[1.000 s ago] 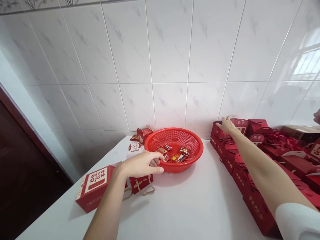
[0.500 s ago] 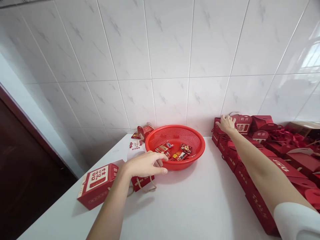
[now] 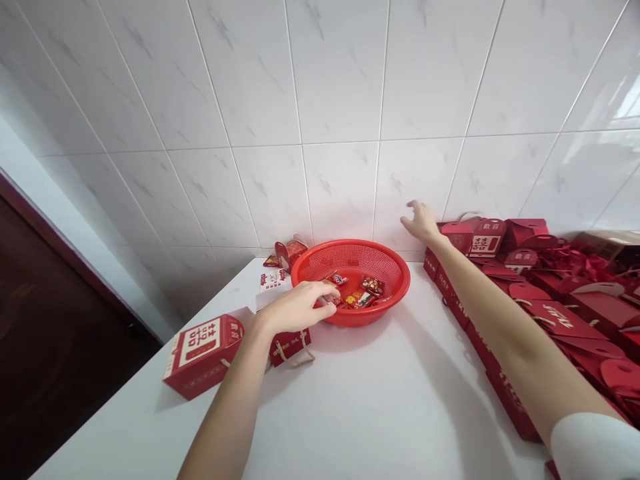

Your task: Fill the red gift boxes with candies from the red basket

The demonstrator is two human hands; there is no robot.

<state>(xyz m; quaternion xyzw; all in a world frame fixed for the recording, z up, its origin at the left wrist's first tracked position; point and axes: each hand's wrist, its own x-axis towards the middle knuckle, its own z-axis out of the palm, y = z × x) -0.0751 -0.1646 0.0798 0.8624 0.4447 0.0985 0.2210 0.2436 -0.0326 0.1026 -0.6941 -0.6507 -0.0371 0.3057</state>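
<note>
A red plastic basket (image 3: 395, 293) stands near the wall with several wrapped packets (image 3: 364, 300) in it. My left hand (image 3: 303, 305) hangs over the basket's left rim, its fingers bent and its thumb apart, and holds nothing that shows. Below its wrist lies a red box with rope handles (image 3: 293, 345), partly hidden by the hand. My right hand (image 3: 420, 221) is raised between the basket and the row of red boxes, in front of the tiles, with its fingers apart and nothing in it.
A red box with a cream label (image 3: 203, 357) lies on the white table (image 3: 370, 400) at the left. Behind the basket's left side sit a small red box (image 3: 290, 253) and a white printed box (image 3: 273, 280). Many red boxes (image 3: 555, 320) fill the right side.
My right hand has lifted off the red boxes and moved left. My left hand has shifted slightly up over the basket's rim. The camera view has tilted a little.
</note>
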